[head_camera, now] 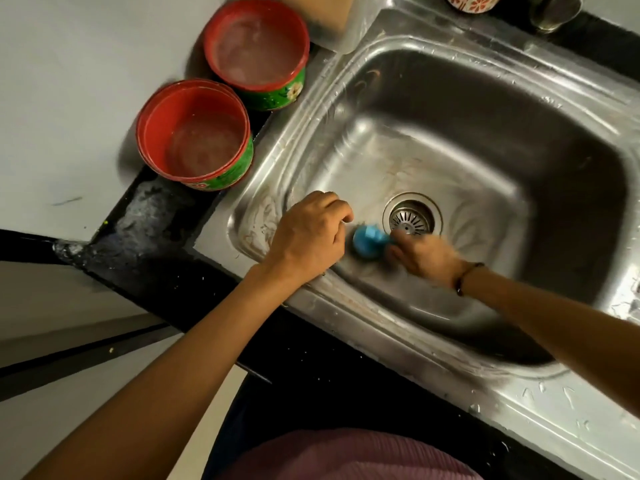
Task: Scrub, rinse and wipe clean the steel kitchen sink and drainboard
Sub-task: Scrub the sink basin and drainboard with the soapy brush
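The right hand [427, 256] is down in the basin of the steel sink [485, 140], its grip closed around a blue scrubber [369, 239] that presses on the basin floor just beside the drain strainer [412, 218]. The hand is blurred, so it looks to be mid-stroke. The left hand [311, 233] rests on the near-left corner of the sink rim with its fingers curled in and nothing visibly held; it seems to be bracing the body.

To do this scrub well, I would keep the pad flat and work in short overlapping strokes, circling the ring of the strainer where grime tends to collect, then move outward to the curved corners and up the walls. The near-left rim shows pale swirls (soap or residue, hard to say which), so that strip and the wet drainboard [571, 410] at the right likely still need a pass.

Two red tubs [194, 133] stand on the dark desk [149, 244] just left of the sink, clear of the work, though splashes could reach them
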`<action>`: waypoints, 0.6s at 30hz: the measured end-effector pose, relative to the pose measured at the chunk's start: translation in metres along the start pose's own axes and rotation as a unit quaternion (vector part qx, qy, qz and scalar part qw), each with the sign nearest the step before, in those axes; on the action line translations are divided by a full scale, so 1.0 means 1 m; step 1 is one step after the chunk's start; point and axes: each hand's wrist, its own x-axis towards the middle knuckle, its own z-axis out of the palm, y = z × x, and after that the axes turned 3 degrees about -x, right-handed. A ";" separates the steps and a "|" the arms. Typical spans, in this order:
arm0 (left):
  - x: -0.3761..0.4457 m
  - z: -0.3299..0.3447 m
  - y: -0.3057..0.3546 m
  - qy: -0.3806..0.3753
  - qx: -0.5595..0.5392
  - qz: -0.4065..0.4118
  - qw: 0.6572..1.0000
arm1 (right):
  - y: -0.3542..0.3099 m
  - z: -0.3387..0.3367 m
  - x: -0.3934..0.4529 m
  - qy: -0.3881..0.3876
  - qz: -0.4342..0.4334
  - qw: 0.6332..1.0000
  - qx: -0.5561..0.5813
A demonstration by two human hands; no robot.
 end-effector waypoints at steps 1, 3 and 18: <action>-0.001 0.000 0.000 -0.003 0.000 0.003 1.000 | 0.011 -0.008 0.014 0.020 0.067 0.998 0.002; 0.000 0.003 0.001 -0.005 0.001 0.004 1.000 | 0.024 -0.021 0.047 0.043 0.174 0.982 0.052; -0.020 -0.004 0.006 0.030 0.000 0.021 0.999 | -0.074 0.006 0.041 -0.099 -0.008 0.994 0.045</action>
